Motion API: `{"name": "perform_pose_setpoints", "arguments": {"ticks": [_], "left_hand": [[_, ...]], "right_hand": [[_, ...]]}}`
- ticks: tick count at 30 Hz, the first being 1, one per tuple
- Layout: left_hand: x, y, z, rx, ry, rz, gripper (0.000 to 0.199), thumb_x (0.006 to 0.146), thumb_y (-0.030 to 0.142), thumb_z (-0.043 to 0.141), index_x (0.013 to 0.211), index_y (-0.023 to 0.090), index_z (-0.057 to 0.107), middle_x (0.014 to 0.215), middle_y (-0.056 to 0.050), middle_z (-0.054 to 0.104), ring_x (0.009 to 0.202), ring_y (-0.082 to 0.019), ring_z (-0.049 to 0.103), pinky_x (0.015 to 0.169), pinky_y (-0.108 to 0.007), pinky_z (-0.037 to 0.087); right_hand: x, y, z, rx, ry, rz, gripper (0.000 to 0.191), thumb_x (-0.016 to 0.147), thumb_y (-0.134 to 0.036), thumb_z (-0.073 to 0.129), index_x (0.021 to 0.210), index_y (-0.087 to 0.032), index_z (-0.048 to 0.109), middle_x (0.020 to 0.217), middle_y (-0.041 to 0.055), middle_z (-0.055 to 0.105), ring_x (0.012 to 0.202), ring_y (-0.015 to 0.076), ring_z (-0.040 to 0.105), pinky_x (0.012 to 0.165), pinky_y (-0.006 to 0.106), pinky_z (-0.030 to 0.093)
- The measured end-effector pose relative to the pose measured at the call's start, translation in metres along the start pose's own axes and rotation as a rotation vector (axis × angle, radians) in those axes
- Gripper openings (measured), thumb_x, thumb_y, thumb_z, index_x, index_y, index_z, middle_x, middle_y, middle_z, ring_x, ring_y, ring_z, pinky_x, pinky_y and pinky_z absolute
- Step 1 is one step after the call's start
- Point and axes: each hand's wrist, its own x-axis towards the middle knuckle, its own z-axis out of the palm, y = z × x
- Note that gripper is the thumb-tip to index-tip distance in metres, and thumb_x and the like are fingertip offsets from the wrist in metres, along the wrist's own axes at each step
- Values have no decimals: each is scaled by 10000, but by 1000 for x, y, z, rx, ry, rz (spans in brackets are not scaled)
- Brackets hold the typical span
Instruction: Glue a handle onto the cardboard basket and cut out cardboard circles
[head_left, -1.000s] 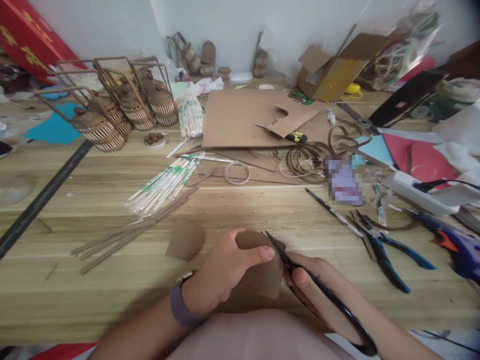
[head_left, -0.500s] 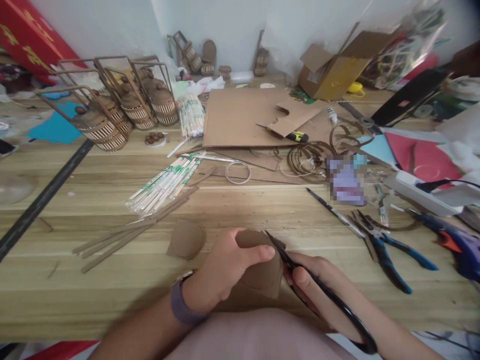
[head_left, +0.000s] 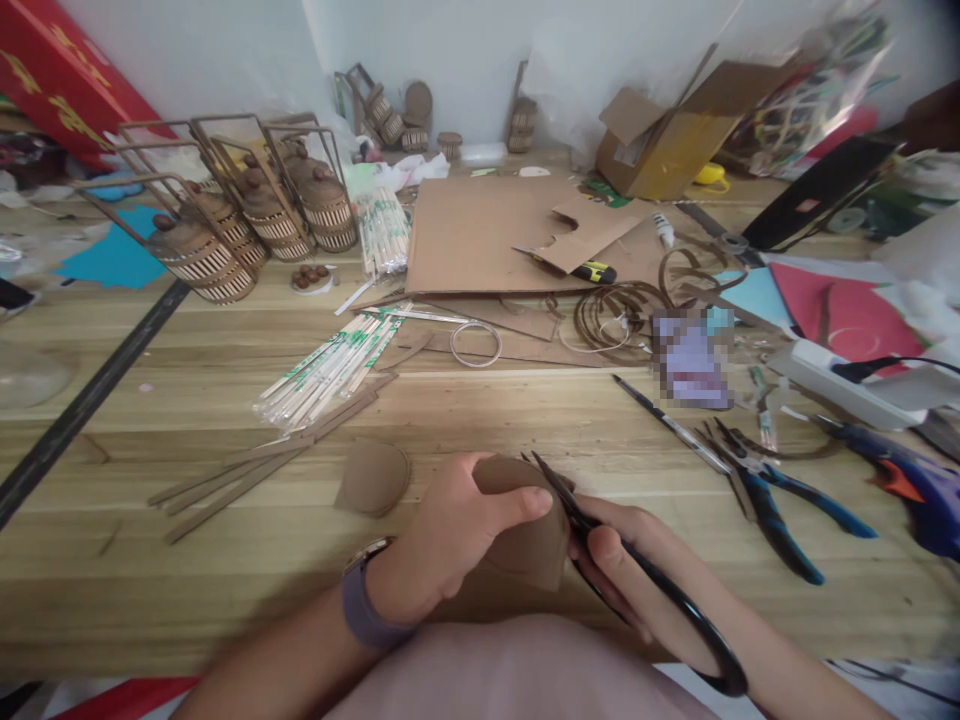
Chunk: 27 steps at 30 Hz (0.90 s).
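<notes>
My left hand (head_left: 480,520) grips a piece of brown cardboard (head_left: 529,550), thumb on top and fingers hidden beneath. The cardboard's far edge is rounded and its near corner is still angular. In my right hand (head_left: 626,560) is a pair of black-handled scissors (head_left: 686,605), their blades slightly parted at the cardboard's right edge. Left of my left hand, a smaller cardboard piece with a rounded side (head_left: 373,478) lies flat on the wooden table (head_left: 495,410).
Pliers (head_left: 765,500), a pen-like tool (head_left: 667,425) and a glue gun (head_left: 900,480) lie at right. Wrapped chopsticks (head_left: 330,370) and cardboard strips (head_left: 247,470) are at left. Behind stand lantern-like slatted baskets (head_left: 217,260), a cardboard sheet (head_left: 472,230) and a utility knife (head_left: 596,272).
The scissors have shifted slightly, and their blades stand a little further apart at the cardboard's edge. The cardboard has turned a little in my left hand.
</notes>
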Motion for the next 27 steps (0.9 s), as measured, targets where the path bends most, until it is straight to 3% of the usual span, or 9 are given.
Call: {"name": "perform_pose_setpoints", "arguments": {"ticks": [15,27], "left_hand": [[-1,1,-1,-26,-54,19,313,621,331,805,871,161,723,863,-46,766,835,-234,669,749,-322,479],[0,1,-6,0,-92,39,313,625,359,812,862,175,724,844,-25,757,812,-217,657,741,-307,465]], "right_hand": [[-3,0,-1,-21,4,42,642,902,-804,286,703,-217,450,563,-36,416,470,106,316,409,252,248],[-1,0,-3,-10,-17,79,653,879,-826,300,725,-214,466,550,-44,396,455,103,308,397,249,227]]}}
